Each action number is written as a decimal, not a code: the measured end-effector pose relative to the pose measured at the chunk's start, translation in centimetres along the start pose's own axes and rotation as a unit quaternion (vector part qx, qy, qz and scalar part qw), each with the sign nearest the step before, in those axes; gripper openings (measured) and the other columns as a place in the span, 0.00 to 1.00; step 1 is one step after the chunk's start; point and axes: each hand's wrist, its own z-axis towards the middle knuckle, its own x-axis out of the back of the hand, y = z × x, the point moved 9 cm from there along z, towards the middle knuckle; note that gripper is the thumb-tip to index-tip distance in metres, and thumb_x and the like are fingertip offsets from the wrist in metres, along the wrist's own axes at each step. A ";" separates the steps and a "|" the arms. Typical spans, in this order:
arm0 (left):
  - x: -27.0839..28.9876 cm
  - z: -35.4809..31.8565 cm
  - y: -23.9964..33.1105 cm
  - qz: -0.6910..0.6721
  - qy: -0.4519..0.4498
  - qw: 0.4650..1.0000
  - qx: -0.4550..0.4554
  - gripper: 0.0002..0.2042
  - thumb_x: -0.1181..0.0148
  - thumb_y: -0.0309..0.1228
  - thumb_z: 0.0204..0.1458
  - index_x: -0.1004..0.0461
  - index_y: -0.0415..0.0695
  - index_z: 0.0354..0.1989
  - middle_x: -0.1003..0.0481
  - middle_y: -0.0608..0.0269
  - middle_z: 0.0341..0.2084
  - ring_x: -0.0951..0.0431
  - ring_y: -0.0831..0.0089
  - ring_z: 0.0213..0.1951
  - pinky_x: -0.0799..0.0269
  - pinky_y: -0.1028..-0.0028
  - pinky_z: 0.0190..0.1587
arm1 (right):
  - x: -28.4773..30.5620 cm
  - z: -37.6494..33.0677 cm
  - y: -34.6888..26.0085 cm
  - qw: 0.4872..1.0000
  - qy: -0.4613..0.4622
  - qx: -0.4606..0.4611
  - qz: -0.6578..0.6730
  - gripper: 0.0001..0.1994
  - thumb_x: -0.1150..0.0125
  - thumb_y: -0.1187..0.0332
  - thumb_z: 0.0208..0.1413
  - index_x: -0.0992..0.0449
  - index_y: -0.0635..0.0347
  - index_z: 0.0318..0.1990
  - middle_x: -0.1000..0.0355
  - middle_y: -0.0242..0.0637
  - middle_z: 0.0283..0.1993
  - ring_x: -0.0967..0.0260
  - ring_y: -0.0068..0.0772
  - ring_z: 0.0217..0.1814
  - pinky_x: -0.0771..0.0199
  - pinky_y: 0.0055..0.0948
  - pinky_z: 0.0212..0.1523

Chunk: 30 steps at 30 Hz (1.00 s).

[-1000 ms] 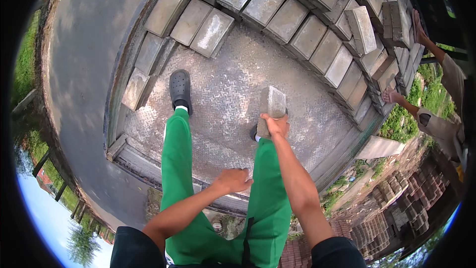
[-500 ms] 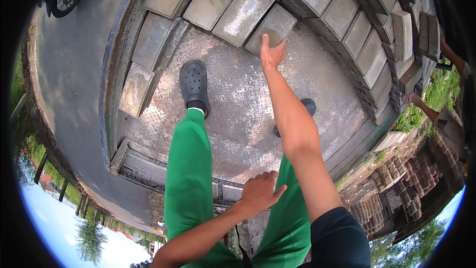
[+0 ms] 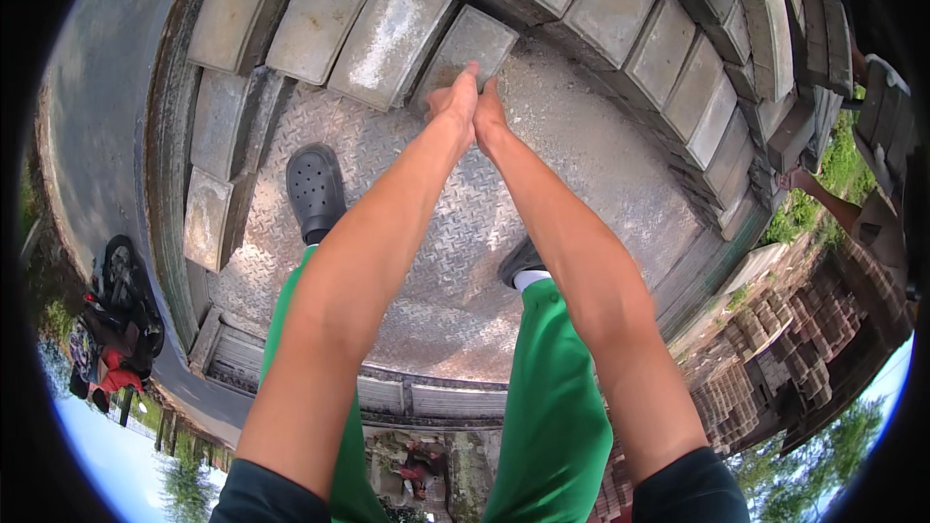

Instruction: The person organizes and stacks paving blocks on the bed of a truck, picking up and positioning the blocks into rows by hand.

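A grey concrete block (image 3: pixel 477 41) lies flat at the near end of a row of like blocks. My left hand (image 3: pixel 451 103) is closed on its near end, the thumb side on top and the other fingers bent down by the edge. Right beside it, my right hand (image 3: pixel 489 112) grips the same end by the right corner. Fingertips of both hands are partly hidden. To the left, touching or nearly so, lies a whitish-stained block (image 3: pixel 392 37). Beneath my hands is a worn metal tread-plate floor (image 3: pixel 436 223).
Stacked blocks (image 3: pixel 668 48) line the right side. Two blocks (image 3: pixel 211 218) lie along the left wall (image 3: pixel 172 136). My dark clogs (image 3: pixel 315 189) stand on the plate. At far right, another person's hand (image 3: pixel 796 179) is by the stack. A motorbike (image 3: pixel 126 295) is on the road.
My left hand has come up from near my thigh to the block, beside my right hand. The view has shifted, and a motorbike with red-clad riding figure now shows lower on the left.
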 end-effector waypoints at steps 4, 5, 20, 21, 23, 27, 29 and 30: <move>2.3 -3.8 -2.0 0.018 0.209 0.971 0.119 0.45 0.37 0.49 0.51 0.52 0.36 0.69 0.45 0.42 0.67 0.36 0.52 0.63 0.42 0.59 0.65 | 3.0 -1.5 -1.5 0.997 0.063 0.044 -0.027 0.41 0.46 0.60 0.61 0.64 0.65 0.73 0.43 0.60 0.68 0.43 0.51 0.71 0.44 0.34 0.69; 4.3 -0.3 -2.1 -0.070 0.123 0.987 0.079 0.44 0.35 0.48 0.49 0.49 0.33 0.67 0.40 0.43 0.63 0.33 0.55 0.60 0.39 0.61 0.62 | 0.3 -3.3 -2.8 0.997 0.029 0.028 0.061 0.41 0.47 0.63 0.61 0.64 0.62 0.74 0.44 0.58 0.69 0.43 0.50 0.71 0.44 0.35 0.68; 2.6 -0.3 -2.5 -0.122 -0.039 0.991 0.039 0.40 0.40 0.48 0.51 0.46 0.40 0.69 0.46 0.47 0.67 0.47 0.54 0.68 0.52 0.55 0.68 | 1.8 -2.9 -2.0 0.983 -0.016 0.041 0.179 0.46 0.47 0.69 0.53 0.69 0.54 0.75 0.56 0.50 0.75 0.56 0.49 0.76 0.55 0.39 0.72; 2.7 -0.5 -2.8 -0.118 -0.014 0.993 0.024 0.41 0.39 0.48 0.50 0.45 0.34 0.66 0.44 0.44 0.66 0.44 0.54 0.67 0.49 0.57 0.68 | 2.1 -2.7 -1.6 0.984 -0.034 0.046 0.167 0.46 0.47 0.68 0.53 0.69 0.55 0.75 0.56 0.51 0.75 0.56 0.50 0.76 0.56 0.39 0.73; 3.4 -1.0 -3.1 -0.081 -0.023 0.996 -0.009 0.44 0.39 0.46 0.49 0.50 0.28 0.67 0.49 0.41 0.68 0.48 0.52 0.69 0.50 0.56 0.69 | 1.4 -2.5 -1.4 0.982 -0.105 0.040 0.153 0.48 0.45 0.65 0.55 0.74 0.43 0.75 0.70 0.44 0.79 0.75 0.52 0.80 0.72 0.75 0.67; 5.0 -1.0 -2.9 -0.068 -0.070 0.995 -0.025 0.40 0.41 0.45 0.51 0.47 0.29 0.66 0.45 0.41 0.66 0.46 0.53 0.69 0.50 0.56 0.69 | 0.7 -2.9 -1.1 0.977 -0.105 -0.003 0.187 0.48 0.45 0.64 0.56 0.74 0.43 0.75 0.70 0.41 0.79 0.76 0.52 0.80 0.68 0.76 0.67; 5.3 -0.6 -1.6 0.085 -0.140 0.986 -0.028 0.34 0.50 0.44 0.57 0.47 0.40 0.69 0.46 0.49 0.68 0.49 0.58 0.71 0.54 0.55 0.70 | 1.0 -2.6 -2.3 0.982 -0.114 0.006 0.148 0.48 0.45 0.62 0.57 0.76 0.41 0.74 0.71 0.43 0.79 0.74 0.54 0.79 0.64 0.76 0.66; 6.0 -0.1 -1.4 0.086 -0.137 0.986 -0.027 0.34 0.50 0.44 0.57 0.47 0.40 0.69 0.46 0.49 0.68 0.49 0.58 0.71 0.54 0.55 0.70 | 1.3 -2.4 -2.1 0.982 -0.117 0.004 0.149 0.48 0.45 0.62 0.57 0.76 0.41 0.74 0.71 0.43 0.79 0.74 0.54 0.79 0.64 0.76 0.66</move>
